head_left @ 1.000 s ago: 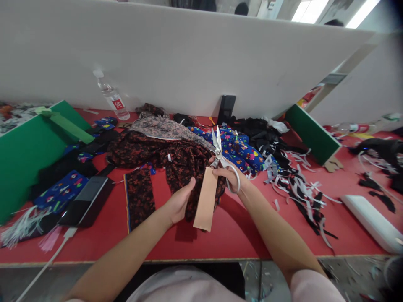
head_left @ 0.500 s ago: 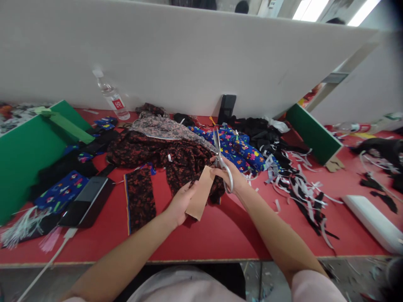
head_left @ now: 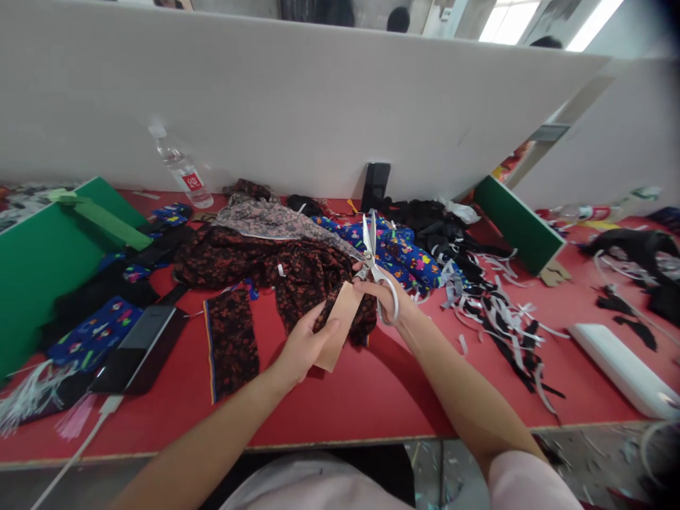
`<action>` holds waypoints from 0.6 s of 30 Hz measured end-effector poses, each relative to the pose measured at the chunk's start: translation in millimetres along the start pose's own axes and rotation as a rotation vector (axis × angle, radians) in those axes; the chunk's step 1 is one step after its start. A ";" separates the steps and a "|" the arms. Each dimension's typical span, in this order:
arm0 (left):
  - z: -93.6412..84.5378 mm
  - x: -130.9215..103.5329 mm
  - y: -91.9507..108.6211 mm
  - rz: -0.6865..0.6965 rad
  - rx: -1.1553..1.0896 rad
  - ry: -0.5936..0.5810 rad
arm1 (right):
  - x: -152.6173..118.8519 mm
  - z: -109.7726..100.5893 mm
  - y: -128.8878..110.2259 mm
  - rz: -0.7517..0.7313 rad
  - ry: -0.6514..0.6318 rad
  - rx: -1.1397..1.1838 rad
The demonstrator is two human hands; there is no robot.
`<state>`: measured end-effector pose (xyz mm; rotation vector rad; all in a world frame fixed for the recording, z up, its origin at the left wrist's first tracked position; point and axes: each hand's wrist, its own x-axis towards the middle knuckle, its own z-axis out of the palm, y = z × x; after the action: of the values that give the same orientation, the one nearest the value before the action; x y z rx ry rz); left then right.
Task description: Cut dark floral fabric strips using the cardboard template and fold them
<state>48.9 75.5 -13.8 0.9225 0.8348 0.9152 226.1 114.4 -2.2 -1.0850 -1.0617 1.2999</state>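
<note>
Scissors, blades apart and pointing away, sit in the grip of the right hand, whose thumb also meets the upper end of a tan card strip. The left hand clasps the strip lower down, thumb across it. Just beyond, dark floral fabric lies bunched on the red counter; farther out are blue patterned cloth and black-and-white trimmings.

Left grip pinches tan card; right grip holds scissors.
</note>
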 end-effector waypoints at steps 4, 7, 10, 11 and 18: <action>-2.0 -0.3 2.9 -0.140 -0.039 -0.042 | 1.0 -0.4 2.1 0.000 0.004 -0.033; -4.9 -0.5 4.5 -0.341 -0.051 -0.128 | 1.4 -2.1 4.2 0.005 -0.025 -0.001; -5.8 -0.5 4.1 -0.459 -0.068 -0.140 | 2.7 -4.1 7.1 0.035 -0.015 -0.003; -5.5 -0.5 3.7 -0.460 -0.073 -0.125 | 3.4 -4.7 8.3 0.059 -0.007 0.001; -2.7 -0.8 4.1 -0.441 -0.092 -0.077 | 7.8 -6.6 14.5 0.186 0.029 0.033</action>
<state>45.1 76.8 -10.9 0.6527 0.8769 0.5268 230.0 122.0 -17.7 -1.1964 -0.9321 1.4387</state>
